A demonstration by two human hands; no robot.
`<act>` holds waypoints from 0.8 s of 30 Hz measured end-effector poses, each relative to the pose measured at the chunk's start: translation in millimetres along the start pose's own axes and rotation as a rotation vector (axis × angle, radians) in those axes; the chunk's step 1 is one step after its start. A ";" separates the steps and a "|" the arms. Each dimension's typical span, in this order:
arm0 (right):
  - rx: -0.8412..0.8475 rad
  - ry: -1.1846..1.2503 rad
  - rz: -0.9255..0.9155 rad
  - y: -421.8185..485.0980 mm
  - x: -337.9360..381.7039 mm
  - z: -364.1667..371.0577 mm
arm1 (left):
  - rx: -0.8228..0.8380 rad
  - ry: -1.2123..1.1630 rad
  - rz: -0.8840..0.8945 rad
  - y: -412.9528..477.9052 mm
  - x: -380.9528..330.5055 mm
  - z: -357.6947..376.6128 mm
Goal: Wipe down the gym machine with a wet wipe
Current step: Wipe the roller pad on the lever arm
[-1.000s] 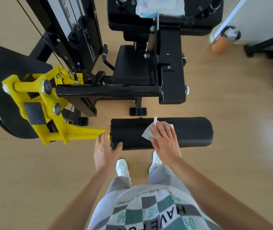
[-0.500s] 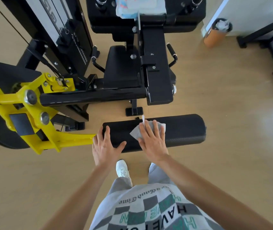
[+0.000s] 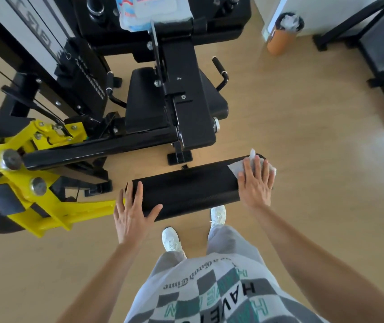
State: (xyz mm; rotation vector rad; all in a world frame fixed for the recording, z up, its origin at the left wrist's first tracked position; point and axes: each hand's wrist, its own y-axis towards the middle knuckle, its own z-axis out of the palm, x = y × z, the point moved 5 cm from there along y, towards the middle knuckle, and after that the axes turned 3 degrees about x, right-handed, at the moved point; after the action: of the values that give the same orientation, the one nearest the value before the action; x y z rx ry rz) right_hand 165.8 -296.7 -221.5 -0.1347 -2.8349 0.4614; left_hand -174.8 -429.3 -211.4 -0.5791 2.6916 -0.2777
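Right hand (image 3: 255, 183) was flat, fingers straight, pressing the wet wipe (image 3: 237, 168) onto the roller pad's (image 3: 186, 187) right end. Left hand (image 3: 131, 212) lay open, steadying the left end. Pad ran left-right, sticking out from the yellow arm (image 3: 46, 215).

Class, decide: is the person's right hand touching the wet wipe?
Touching. The head view shows the right hand flat on the wet wipe, pressing it onto the right end of the roller pad.

Right hand (image 3: 255, 183) with wipe (image 3: 234, 169) to pad (image 3: 186, 190) end
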 end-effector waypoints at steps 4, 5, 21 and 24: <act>0.012 -0.066 -0.170 -13.8 40.0 7.2 | 0.035 -0.018 0.046 -3.6 -9.8 5.0; 0.025 -0.095 -0.262 -22.4 53.0 11.6 | 0.037 -0.037 0.038 -5.7 -11.3 4.7; -0.011 -0.090 -0.152 -0.7 5.7 -3.5 | -0.102 -0.126 0.139 -33.3 3.2 -0.7; 0.002 -0.090 -0.126 -2.0 23.7 3.3 | -0.111 -0.148 0.132 -33.6 2.3 -3.0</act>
State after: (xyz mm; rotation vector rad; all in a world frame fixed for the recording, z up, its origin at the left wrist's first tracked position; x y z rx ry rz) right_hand 142.0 -296.5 -218.1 0.0670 -2.9083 0.4534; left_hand -166.0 -460.0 -200.5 -0.4329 2.5985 -0.0475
